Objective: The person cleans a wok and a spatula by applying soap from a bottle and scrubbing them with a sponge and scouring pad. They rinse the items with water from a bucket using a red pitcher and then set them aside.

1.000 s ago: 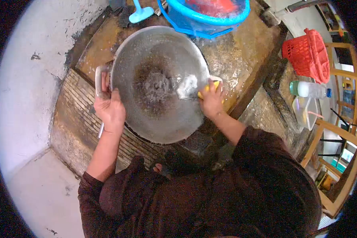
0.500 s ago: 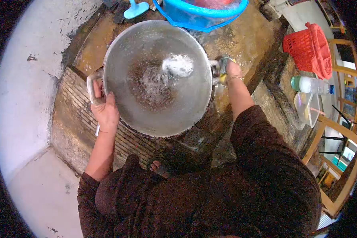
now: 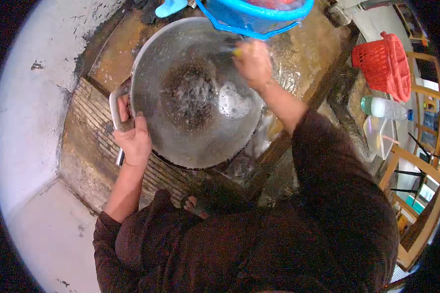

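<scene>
Pan (image 3: 181,146), handle (image 3: 114,108) in left hand's (image 3: 134,139) grip, partly beneath right hand (image 3: 255,64) tight around blurred yellow sponge (image 3: 237,52).

Free room over wet slab (image 3: 318,51), obstacle beyond wok (image 3: 168,144): blue tub (image 3: 252,25)

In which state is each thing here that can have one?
Pan: wet, dark in the middle, with foam inside
Left hand: closed on the pan's handle
Right hand: closed on a yellow sponge, blurred
Blue tub: red thing inside
Bottle: blue cap on
</scene>
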The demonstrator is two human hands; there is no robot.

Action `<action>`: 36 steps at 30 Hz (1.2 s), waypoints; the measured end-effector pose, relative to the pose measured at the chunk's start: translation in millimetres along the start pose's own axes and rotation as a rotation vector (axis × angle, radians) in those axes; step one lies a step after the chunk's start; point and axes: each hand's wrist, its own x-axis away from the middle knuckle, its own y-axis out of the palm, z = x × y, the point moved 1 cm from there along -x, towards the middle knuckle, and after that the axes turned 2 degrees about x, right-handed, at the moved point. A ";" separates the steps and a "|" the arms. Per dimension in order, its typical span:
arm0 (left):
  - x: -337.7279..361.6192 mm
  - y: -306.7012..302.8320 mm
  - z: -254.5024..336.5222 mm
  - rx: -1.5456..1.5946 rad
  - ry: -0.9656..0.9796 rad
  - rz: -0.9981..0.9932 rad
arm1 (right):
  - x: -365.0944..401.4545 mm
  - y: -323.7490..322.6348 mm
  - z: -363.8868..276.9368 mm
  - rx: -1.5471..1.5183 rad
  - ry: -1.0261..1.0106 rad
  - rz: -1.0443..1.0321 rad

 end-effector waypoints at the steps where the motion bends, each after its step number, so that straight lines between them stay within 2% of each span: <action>1: -0.5 2.5 4.0 -0.004 -0.005 -0.001 | -8.2 14.5 -6.9 0.107 -0.146 0.074; 2: -1.8 5.1 9.7 -0.069 0.009 0.001 | -12.3 26.1 -13.1 0.214 -0.296 0.153; 4: -5.0 9.9 17.2 -0.191 0.032 0.006 | 10.9 36.7 -18.3 0.049 -0.254 -0.035; 6: -9.3 12.1 10.7 -0.075 -0.040 0.053 | 55.2 35.1 -44.0 -0.037 -0.137 -0.174; 7: -11.8 15.0 10.2 -0.045 -0.051 0.066 | 80.6 42.6 -68.2 0.174 -0.068 -0.279; 9: -11.2 19.2 15.5 -0.005 -0.049 0.069 | 107.3 9.5 -136.0 -0.164 0.143 -0.394; 11: -12.5 16.3 11.0 0.039 -0.044 0.083 | 86.6 -35.2 -190.4 -0.637 0.349 -0.577; 12: -11.4 15.3 7.4 0.063 -0.043 0.092 | 85.0 -18.7 -216.2 -0.672 0.387 -0.433; 13: -8.9 14.0 4.8 0.037 -0.062 0.113 | 67.3 -25.1 -233.0 -0.886 0.488 -0.366; 16: -9.8 13.2 15.7 -0.046 -0.129 0.095 | 34.0 -36.1 -264.3 -1.252 0.591 -0.051; 19: -14.8 8.6 1.8 0.027 -0.113 0.106 | 61.5 -76.1 -251.4 -1.143 0.435 -0.256; 21: -15.1 3.8 -4.2 0.030 -0.147 0.116 | 103.8 -79.3 -224.8 -0.995 0.079 -0.177; 22: -15.5 1.3 -5.0 0.043 -0.188 0.114 | 125.3 -55.3 -201.4 -0.931 -0.053 -0.213; 23: -16.8 -0.4 -5.2 0.056 -0.225 0.110 | 145.6 -26.7 -164.4 -0.894 -0.274 -0.117; 24: -16.7 -1.8 -7.1 0.062 -0.158 0.102 | 160.4 -0.3 -130.7 -0.480 -0.285 -0.447; 25: -13.9 -3.5 -12.5 0.065 -0.092 0.098 | 168.1 14.8 -94.9 -0.341 -0.258 -0.588; 27: -8.7 -6.1 -18.3 0.036 0.008 0.048 | 148.0 8.1 -81.4 -0.015 -0.174 -0.376; 29: -4.4 -9.3 -15.9 -0.099 -0.117 0.014 | 150.6 12.5 -91.9 0.067 -0.119 -0.476; 30: -6.2 -11.0 -11.9 -0.170 -0.166 0.004 | 144.3 -8.1 -126.9 -0.109 -0.069 -0.540; 31: -6.1 -9.2 -7.2 -0.092 -0.209 0.058 | 137.3 -27.7 -152.4 -0.291 -0.024 -0.600; 33: 6.4 -5.1 -1.0 0.058 -0.317 0.149 | 143.4 -17.0 -152.7 -0.569 -0.146 -0.481; 34: 12.6 -11.4 -5.9 0.015 -0.337 0.131 | 151.4 -9.4 -148.2 -0.705 -0.201 -0.419; 35: 18.0 -20.2 -15.7 -0.025 -0.353 0.115 | 140.1 11.6 -117.3 -0.446 -0.310 -0.791; 36: 23.8 -27.7 -20.2 -0.066 -0.373 0.105 | 133.5 11.9 -88.1 -0.167 -0.269 -0.663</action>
